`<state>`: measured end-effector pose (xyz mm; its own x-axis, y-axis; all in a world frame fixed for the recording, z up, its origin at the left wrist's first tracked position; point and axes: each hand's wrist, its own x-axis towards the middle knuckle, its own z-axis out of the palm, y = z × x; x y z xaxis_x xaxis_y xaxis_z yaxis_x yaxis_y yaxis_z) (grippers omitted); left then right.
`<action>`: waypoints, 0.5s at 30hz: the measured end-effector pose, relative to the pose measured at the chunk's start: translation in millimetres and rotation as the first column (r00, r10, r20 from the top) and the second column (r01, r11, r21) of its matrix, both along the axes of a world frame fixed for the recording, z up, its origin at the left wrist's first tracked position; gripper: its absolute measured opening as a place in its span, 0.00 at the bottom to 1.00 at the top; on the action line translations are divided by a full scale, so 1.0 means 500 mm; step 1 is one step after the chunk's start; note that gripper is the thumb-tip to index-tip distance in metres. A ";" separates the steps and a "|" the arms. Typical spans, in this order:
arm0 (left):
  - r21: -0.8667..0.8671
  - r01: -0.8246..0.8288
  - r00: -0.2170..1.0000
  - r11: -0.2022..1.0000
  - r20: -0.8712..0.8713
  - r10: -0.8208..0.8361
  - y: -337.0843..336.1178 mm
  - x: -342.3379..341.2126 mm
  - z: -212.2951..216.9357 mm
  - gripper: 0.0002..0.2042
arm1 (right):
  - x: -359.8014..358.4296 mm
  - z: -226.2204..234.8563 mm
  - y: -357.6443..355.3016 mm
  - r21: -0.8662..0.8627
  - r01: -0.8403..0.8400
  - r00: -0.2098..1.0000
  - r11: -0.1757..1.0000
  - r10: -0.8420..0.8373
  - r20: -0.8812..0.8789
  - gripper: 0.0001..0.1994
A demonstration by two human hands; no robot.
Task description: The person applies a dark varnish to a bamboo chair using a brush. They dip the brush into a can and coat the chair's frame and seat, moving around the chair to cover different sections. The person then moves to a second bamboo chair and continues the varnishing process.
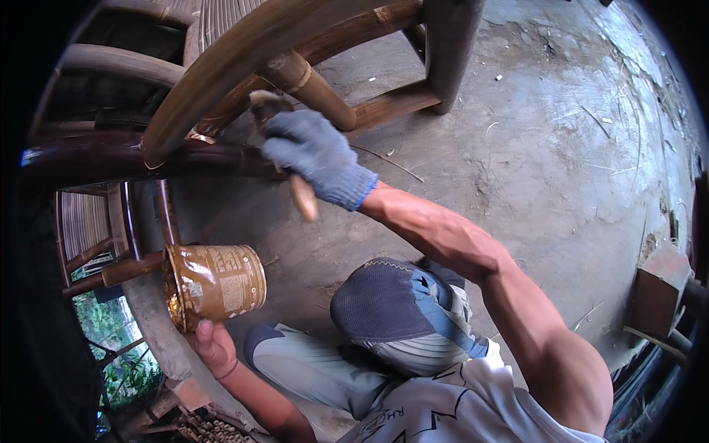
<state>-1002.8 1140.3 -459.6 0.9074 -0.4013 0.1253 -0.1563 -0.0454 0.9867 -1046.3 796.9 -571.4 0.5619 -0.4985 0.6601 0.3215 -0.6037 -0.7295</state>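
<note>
My right hand, in a grey knitted glove with a blue cuff edge, is closed around a paintbrush. Its pale wooden handle sticks out below the fist, and the bristles point up toward the bamboo furniture frame. Whether the bristles touch the bamboo, I cannot tell. My bare left hand grips a brown tub by its lower rim, with the thumb showing. The tub is tilted, its mouth facing left, and glossy brown liquid coats its rim and side. A dark, shiny bamboo pole lies just left of the brush.
Grey, rough concrete floor with scattered straws and scraps spreads to the right. A wooden block stands at the right edge. More glossy bamboo furniture is at the left, and small bamboo pieces lie piled at the lower left.
</note>
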 end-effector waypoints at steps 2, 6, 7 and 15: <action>0.001 -0.012 0.999 1.000 -0.033 0.012 0.029 0.004 -0.009 0.41 | -0.044 -0.040 -0.018 -0.002 0.114 0.983 0.993 -0.113 0.144 0.16; 0.004 -0.022 0.999 1.000 -0.026 0.022 0.028 0.006 -0.019 0.41 | -0.143 -0.152 -0.045 0.485 0.084 0.993 0.870 -0.116 0.037 0.16; -0.002 -0.025 1.000 1.000 -0.019 0.025 0.028 0.008 -0.023 0.41 | -0.142 -0.195 -0.067 0.602 0.112 0.993 0.791 -0.110 -0.040 0.15; -0.031 -0.040 0.999 0.999 -0.037 0.039 0.055 0.022 -0.027 0.41 | -0.156 -0.244 -0.137 -0.325 0.631 0.645 0.705 -0.709 -0.286 0.16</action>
